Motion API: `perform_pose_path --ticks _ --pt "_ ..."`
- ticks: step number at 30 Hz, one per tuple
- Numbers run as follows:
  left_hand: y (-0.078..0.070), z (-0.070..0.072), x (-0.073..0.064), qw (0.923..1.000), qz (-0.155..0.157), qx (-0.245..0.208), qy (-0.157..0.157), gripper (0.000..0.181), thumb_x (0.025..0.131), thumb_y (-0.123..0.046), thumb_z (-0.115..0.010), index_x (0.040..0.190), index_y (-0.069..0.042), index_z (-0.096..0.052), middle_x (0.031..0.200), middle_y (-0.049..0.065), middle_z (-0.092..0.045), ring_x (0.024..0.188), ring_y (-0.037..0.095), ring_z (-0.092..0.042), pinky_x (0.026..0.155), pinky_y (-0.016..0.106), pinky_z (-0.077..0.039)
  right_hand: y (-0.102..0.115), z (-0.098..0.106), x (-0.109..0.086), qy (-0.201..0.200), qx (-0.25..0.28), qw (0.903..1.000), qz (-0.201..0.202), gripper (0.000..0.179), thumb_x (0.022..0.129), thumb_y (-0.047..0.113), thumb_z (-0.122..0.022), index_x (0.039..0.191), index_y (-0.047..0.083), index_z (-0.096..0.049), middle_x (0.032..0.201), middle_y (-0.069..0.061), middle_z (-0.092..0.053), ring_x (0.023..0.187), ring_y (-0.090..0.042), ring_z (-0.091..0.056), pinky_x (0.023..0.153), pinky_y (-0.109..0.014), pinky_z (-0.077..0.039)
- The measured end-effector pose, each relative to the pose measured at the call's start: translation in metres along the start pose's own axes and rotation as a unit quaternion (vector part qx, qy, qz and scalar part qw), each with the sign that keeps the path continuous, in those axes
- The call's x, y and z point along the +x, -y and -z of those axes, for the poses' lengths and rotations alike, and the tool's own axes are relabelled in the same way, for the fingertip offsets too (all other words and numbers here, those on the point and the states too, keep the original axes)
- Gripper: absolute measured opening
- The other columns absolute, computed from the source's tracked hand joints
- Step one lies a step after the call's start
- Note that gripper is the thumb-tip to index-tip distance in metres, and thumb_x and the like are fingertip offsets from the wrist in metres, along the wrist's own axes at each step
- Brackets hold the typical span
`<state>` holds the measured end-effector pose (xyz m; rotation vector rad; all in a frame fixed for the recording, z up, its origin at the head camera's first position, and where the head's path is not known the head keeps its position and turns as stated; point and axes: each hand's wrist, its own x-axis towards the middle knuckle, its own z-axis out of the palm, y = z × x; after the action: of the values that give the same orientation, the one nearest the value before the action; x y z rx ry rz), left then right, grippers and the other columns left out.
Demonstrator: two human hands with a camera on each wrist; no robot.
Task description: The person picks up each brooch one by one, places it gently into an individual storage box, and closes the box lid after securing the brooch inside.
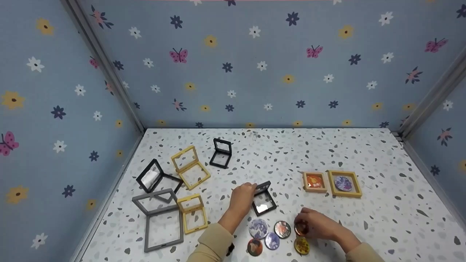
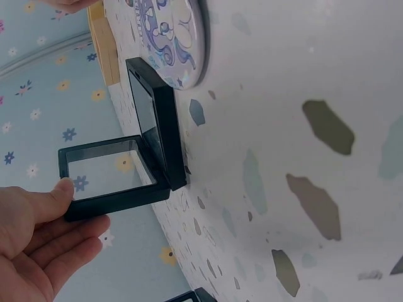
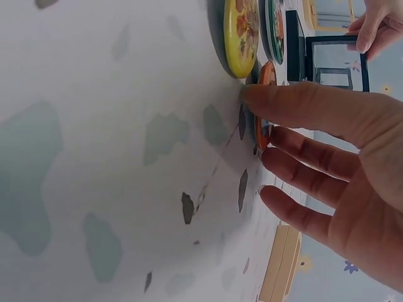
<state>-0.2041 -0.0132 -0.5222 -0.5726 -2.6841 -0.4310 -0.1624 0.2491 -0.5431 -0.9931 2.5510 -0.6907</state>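
My left hand (image 1: 242,200) pinches the raised lid of a small black display frame (image 2: 119,202) between thumb and fingers; the frame stands hinged open, its base resting on the table. My right hand (image 1: 320,223) is low over the table, thumb and fingers pinching the rim of an orange-red round badge (image 3: 267,74). Beside that hand lies a yellow round badge (image 1: 301,245). Between the hands lie a large purple-and-white badge (image 1: 258,228), a red-centred badge with a dark rim (image 1: 282,229), a smaller purple badge (image 1: 272,241) and a dark red badge (image 1: 255,247).
At left stand several hinged frames: a large grey one (image 1: 164,245), yellow ones (image 1: 196,228) and black ones (image 1: 218,166). To the right are a light wooden frame (image 1: 315,190) holding an orange piece and a yellow frame (image 1: 346,194) holding a purple badge. Patterned walls enclose the speckled table.
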Motion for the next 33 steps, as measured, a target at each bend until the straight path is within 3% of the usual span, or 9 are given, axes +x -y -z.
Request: perform_pose_path --ticks 13,22,26,33 --pt "0.001 -0.002 -0.001 0.9999 0.001 -0.011 0.000 0.013 0.079 -0.022 -0.062 0.079 -0.010 -0.066 0.065 0.001 -0.058 0.057 0.016 -0.058 0.050 0.027 -0.046 -0.003 0.000 0.001 -0.004 0.008 1.0000 -0.003 0.030 0.065 0.007 -0.075 0.091 0.012 -0.059 0.086 0.007 -0.047 0.072 -0.006 -0.045 0.062 -0.024 -0.041" --pt "0.001 -0.002 0.001 1.0000 0.004 -0.006 0.001 0.010 0.079 -0.019 -0.064 0.078 -0.010 -0.066 0.065 0.001 -0.059 0.056 0.015 -0.057 0.049 0.026 -0.045 0.000 0.003 0.006 -0.046 -0.021 0.9987 0.003 0.035 0.062 0.006 -0.075 0.091 0.007 -0.057 0.087 0.003 -0.046 0.076 -0.010 -0.048 0.066 -0.027 -0.044" --pt "0.000 0.000 0.001 0.9999 0.003 -0.012 0.000 0.011 0.079 -0.020 -0.063 0.078 -0.009 -0.066 0.064 0.001 -0.059 0.056 0.016 -0.057 0.049 0.026 -0.045 0.002 0.004 0.011 -0.059 -0.026 0.9979 0.001 0.030 0.065 0.008 -0.074 0.090 0.005 -0.056 0.084 0.002 -0.045 0.073 -0.011 -0.048 0.063 -0.024 -0.044" --pt "0.001 -0.001 0.000 1.0000 -0.007 0.002 -0.004 0.009 0.078 -0.018 -0.065 0.080 -0.009 -0.067 0.067 0.002 -0.060 0.059 0.016 -0.059 0.050 0.027 -0.046 0.008 0.004 0.019 -0.091 -0.041 0.9950 -0.003 0.034 0.064 0.008 -0.076 0.091 0.004 -0.056 0.085 0.001 -0.045 0.076 -0.012 -0.047 0.067 -0.031 -0.045"
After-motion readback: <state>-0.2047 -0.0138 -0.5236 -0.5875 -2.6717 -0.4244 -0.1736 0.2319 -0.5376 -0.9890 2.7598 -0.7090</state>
